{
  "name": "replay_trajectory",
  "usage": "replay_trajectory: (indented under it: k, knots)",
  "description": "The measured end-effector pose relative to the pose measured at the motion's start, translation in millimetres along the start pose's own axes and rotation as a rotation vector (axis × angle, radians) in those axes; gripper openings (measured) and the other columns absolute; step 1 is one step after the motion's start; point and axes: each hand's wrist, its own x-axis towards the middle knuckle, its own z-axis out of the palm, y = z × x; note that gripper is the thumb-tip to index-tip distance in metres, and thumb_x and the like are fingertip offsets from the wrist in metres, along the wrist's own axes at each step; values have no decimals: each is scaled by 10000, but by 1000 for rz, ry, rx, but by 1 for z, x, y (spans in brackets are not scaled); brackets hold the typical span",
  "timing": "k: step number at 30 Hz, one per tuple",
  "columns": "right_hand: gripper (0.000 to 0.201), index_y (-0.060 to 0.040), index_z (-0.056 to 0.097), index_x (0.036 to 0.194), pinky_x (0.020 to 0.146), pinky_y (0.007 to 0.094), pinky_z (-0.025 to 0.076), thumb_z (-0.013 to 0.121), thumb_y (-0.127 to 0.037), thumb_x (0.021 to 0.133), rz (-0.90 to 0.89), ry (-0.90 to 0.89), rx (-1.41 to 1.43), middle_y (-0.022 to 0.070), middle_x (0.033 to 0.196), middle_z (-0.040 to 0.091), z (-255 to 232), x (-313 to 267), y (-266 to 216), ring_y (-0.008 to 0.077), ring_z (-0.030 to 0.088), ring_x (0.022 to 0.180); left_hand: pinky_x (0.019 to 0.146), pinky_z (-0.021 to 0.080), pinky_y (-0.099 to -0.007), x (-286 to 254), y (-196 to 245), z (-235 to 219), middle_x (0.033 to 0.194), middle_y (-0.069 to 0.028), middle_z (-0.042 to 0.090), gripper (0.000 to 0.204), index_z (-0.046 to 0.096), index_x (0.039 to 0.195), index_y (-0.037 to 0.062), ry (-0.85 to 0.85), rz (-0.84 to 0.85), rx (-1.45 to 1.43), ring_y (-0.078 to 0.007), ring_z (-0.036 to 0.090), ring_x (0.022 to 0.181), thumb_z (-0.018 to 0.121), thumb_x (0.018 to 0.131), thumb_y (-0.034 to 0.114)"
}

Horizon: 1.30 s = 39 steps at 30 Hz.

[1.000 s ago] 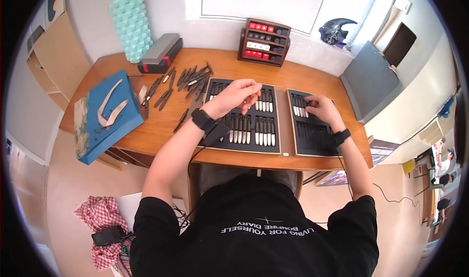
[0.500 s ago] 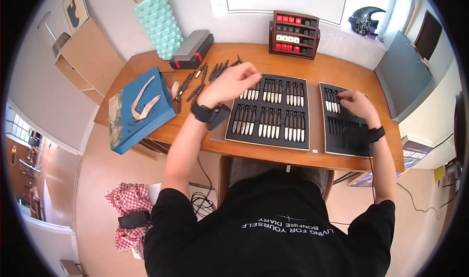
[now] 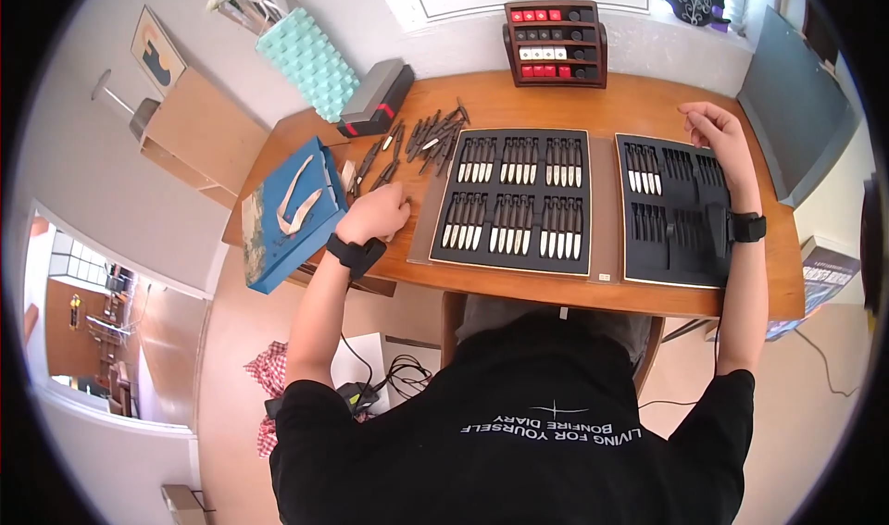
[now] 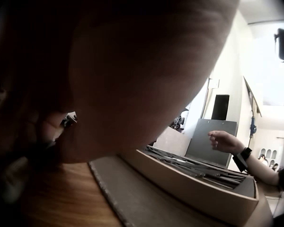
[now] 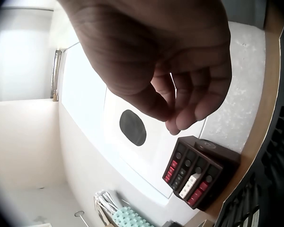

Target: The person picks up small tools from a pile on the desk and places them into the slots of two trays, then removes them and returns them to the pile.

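In the head view, my left hand point(image 3: 375, 212) is low over the wooden table, left of the tray case, fingers bent downward. Its fingertips are hidden there and dark in the left wrist view, so I cannot tell whether they hold something. Raised over the far edge of the right tray point(image 3: 671, 247) is my right hand point(image 3: 722, 141). Its fingers point(image 5: 210, 101) curl loosely toward the thumb with nothing between them. Slim dark pieces with pale tips point(image 3: 560, 229) stand in groups in the left tray point(image 3: 444, 261). One similar group point(image 3: 644, 170) sits in the right tray.
Loose slim dark pieces point(image 3: 435, 138) lie at the table's left back. A blue gift bag point(image 3: 315, 212) lies at the left edge, near a grey box point(image 3: 380, 94). Behind the trays stands a small dark-wood rack point(image 3: 556, 45); a grey panel point(image 3: 792, 108) stands at right.
My left hand has moved left and down from above the left tray to the tabletop. My right hand has lifted off the right tray's slots toward its far edge. The head view has shifted.
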Motion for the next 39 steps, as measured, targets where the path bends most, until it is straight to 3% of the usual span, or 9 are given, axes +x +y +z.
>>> replay_trajectory:
  k: [5,7,9,11,12,17,20,27,39]
  knots:
    - [205,-19,656,1053,601,172,407,551,-159,946,-23,26,7,-47,761,565,0,-2,0,18,498,651,789,474,-479,20,-6,-8,895,-250,626,302,531,934,-28,102,5,20,-420,597,893,475,913,268]
    - [197,-36,661,1048,600,168,407,558,-167,943,-25,10,-9,-52,749,563,0,-2,2,12,500,655,680,473,-410,41,-10,-14,792,-199,599,264,500,879,6,254,32,-64,-351,616,812,511,929,265]
    - [193,-31,664,1043,598,171,407,559,-152,935,-28,10,-5,-47,752,566,1,-2,2,18,499,655,672,472,-403,60,-7,-20,799,-188,606,323,491,911,3,187,1,-162,-342,620,802,521,938,323]
    - [190,-25,666,1037,596,174,408,560,-137,926,-31,10,-4,-41,755,570,2,-3,1,24,498,655,784,471,-460,76,0,-16,1099,-247,583,420,508,1010,-7,286,-11,-105,-414,586,933,513,918,402]
    - [187,-26,668,1032,590,174,408,559,-134,926,-19,16,-13,-41,754,567,3,-4,1,24,497,652,836,468,-459,84,2,-14,1215,-267,513,529,494,1076,-27,255,-21,-77,-427,567,1001,490,921,479]
    - [178,-32,675,1018,581,175,413,556,-124,924,-11,-1,-8,-41,753,567,4,-5,3,25,499,640,889,464,-484,107,13,-3,1219,-319,493,541,464,1121,-76,206,-7,40,-456,547,1062,458,937,433]
    - [176,-36,676,1019,582,173,417,554,-120,924,-12,-3,-26,-43,754,569,6,-6,2,26,502,636,861,476,-497,114,10,-3,1159,-322,531,438,435,1150,-78,169,33,95,-460,577,1001,445,942,308]
    - [187,-28,671,1023,590,172,420,542,-102,909,-9,-4,-45,-45,756,578,6,-7,2,26,507,642,827,486,-502,115,5,0,1127,-339,536,379,419,1096,-80,110,58,173,-468,592,940,437,939,265]
    - [209,-24,665,1019,601,170,419,505,-86,900,-11,-37,-49,-43,764,576,7,-8,1,32,504,645,830,466,-483,107,-26,-13,1005,-359,585,349,457,1034,-113,72,92,39,-460,592,938,418,910,211]
